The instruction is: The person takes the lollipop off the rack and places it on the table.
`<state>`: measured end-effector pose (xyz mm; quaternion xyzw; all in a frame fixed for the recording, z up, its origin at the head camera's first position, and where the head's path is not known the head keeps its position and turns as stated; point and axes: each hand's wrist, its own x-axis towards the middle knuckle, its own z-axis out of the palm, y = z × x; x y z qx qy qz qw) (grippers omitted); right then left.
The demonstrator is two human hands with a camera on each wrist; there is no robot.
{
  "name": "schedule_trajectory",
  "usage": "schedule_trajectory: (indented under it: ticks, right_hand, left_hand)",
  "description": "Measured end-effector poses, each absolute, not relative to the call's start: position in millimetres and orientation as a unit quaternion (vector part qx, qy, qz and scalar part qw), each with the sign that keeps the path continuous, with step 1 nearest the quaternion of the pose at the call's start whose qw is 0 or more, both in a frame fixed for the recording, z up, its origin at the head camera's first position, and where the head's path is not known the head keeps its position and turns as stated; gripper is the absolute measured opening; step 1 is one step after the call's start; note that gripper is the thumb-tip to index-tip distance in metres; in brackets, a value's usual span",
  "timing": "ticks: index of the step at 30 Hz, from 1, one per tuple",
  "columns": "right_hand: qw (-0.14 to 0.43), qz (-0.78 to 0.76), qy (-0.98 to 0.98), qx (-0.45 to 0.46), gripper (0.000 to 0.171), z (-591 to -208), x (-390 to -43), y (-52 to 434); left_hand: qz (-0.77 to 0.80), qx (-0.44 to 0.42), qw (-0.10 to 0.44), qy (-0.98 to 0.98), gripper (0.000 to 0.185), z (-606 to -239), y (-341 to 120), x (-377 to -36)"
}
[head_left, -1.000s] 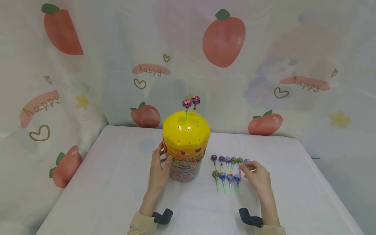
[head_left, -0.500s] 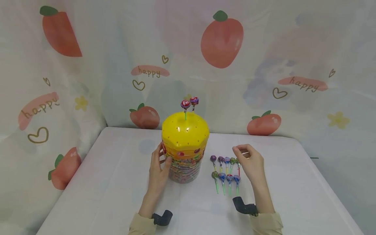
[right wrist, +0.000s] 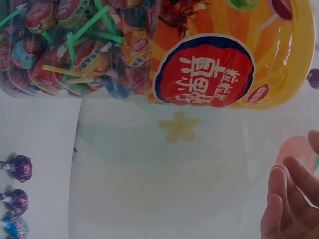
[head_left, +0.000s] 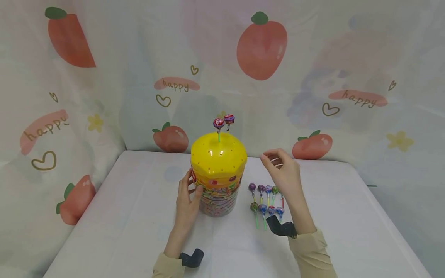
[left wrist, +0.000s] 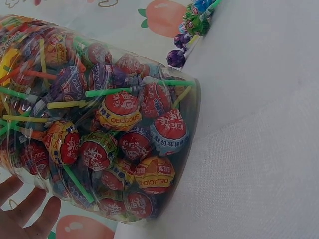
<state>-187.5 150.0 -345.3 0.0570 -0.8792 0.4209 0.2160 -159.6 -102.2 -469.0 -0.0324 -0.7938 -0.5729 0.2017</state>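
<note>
A clear plastic jar filled with wrapped lollipops stands upright, with a yellow domed lid dotted with small holes. Two lollipops in red and purple wrappers stick up out of the lid. My left hand holds the jar's left side, thumb in front and fingers reaching behind. My right hand is raised right of the lid with fingers bent and thumb near the index finger. I cannot tell whether something is between those fingertips. Under it, two rows of lollipops lie on the table, partly hidden by the right forearm.
The table has a white cover. Behind it hangs a patterned cloth backdrop with fruit prints. Black angled mounts sit on both wrists, the right one overlapping the lower row of lollipops in the head view.
My right hand has risen from the far right end of the lollipop rows and moved leftward, up beside the lid. My left hand stays on the jar.
</note>
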Motion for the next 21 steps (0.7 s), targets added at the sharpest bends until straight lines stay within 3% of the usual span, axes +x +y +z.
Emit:
schedule_trajectory:
  ticks: [21]
  right_hand:
    - [0.257,0.429,-0.847,0.180,0.035,-289.8,-205.9,106.6]
  left_hand:
    - [-0.571,-0.039,0.208,-0.793,0.062,-469.9,-102.0,-160.5]
